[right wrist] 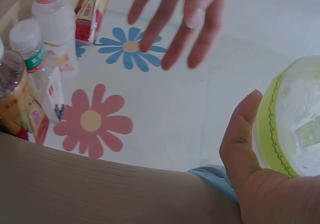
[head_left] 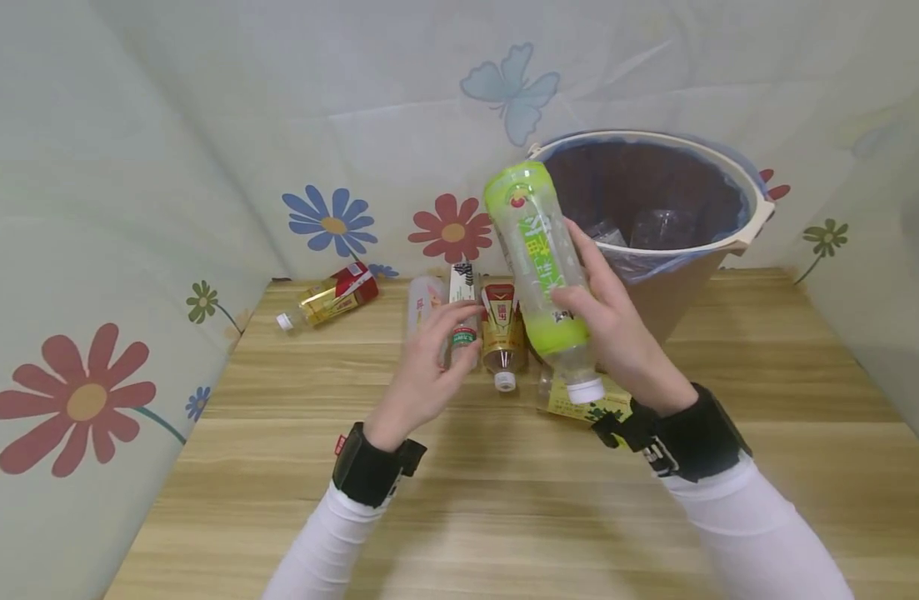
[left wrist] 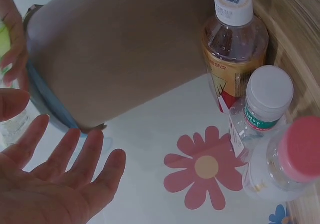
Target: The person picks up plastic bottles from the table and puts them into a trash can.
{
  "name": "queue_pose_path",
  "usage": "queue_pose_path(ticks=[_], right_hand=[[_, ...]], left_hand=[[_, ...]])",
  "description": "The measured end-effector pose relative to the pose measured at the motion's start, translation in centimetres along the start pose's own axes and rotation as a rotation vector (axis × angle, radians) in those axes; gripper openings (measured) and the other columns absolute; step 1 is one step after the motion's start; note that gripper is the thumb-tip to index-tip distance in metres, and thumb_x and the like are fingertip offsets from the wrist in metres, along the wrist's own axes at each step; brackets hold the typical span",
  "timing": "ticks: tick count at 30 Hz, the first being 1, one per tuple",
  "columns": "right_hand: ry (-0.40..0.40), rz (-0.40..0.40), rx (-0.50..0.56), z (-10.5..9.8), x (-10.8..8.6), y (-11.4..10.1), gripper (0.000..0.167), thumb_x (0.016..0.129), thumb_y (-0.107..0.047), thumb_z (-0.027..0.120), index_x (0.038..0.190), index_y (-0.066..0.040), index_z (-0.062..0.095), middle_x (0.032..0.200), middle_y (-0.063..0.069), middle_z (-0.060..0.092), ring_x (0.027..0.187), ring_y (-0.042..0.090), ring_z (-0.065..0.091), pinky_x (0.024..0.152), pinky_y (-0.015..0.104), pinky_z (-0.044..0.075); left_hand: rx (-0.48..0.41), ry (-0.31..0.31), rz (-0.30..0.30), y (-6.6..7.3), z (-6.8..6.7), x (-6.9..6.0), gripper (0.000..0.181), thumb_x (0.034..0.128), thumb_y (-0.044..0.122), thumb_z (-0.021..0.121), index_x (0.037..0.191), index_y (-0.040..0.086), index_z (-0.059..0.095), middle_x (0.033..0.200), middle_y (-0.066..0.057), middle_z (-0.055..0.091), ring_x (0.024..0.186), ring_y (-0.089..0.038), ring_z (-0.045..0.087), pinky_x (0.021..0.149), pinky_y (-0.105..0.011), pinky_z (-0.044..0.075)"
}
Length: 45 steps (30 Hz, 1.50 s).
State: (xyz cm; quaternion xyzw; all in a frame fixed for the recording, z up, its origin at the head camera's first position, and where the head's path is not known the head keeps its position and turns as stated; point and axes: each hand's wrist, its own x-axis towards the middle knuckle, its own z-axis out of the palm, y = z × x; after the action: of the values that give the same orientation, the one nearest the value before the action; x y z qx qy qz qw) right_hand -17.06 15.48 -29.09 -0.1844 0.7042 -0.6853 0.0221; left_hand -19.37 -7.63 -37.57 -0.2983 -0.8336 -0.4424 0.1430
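Observation:
My right hand (head_left: 620,325) grips a clear plastic bottle (head_left: 537,258) with a green label and white cap, raised over the table beside the bin. Its cap end points toward me; in the right wrist view its clear base (right wrist: 305,119) shows. Empty and spread, my left hand (head_left: 429,362) hovers left of that bottle. Near its fingers, a tea bottle (head_left: 501,333) with a red and gold label, a bottle with a green band (head_left: 464,335) and a pale bottle with a pink cap (left wrist: 302,149) are lined up.
A beige bin (head_left: 691,287) with a blue-edged liner stands at the back right, with clear bottles (head_left: 661,227) inside. Another red and gold bottle (head_left: 332,298) lies at the back left. A yellow-labelled bottle (head_left: 571,400) is partly hidden below the held one. Flowered curtains hang behind.

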Motion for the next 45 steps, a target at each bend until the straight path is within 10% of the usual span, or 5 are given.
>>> queue_pose_path(ticks=[27,45], right_hand=[[0.094,0.044,0.260,-6.3,5.0,-5.8,0.053,0.104,-0.031,0.048,0.153,-0.031,0.029,0.140,0.001,0.039,0.110,0.024,0.060,0.082,0.030,0.054],[0.171,0.176,0.223,-9.3,8.0,-5.2,0.063,0.104,-0.025,0.040,0.159,-0.042,0.012,0.166,-0.009,0.007,0.149,0.020,0.010,0.127,0.049,0.011]], left_hand=[[0.025,-0.049,-0.055,0.1,0.4,0.2,0.041,0.1019,0.020,0.056,0.142,0.011,0.054,0.151,-0.008,0.050,0.141,-0.024,0.048,0.116,-0.047,0.042],[0.004,-0.059,-0.084,0.0,0.3,0.1,0.041,0.1014,0.020,0.057,0.142,0.012,0.054,0.151,-0.008,0.050,0.140,-0.024,0.048,0.116,-0.050,0.042]])
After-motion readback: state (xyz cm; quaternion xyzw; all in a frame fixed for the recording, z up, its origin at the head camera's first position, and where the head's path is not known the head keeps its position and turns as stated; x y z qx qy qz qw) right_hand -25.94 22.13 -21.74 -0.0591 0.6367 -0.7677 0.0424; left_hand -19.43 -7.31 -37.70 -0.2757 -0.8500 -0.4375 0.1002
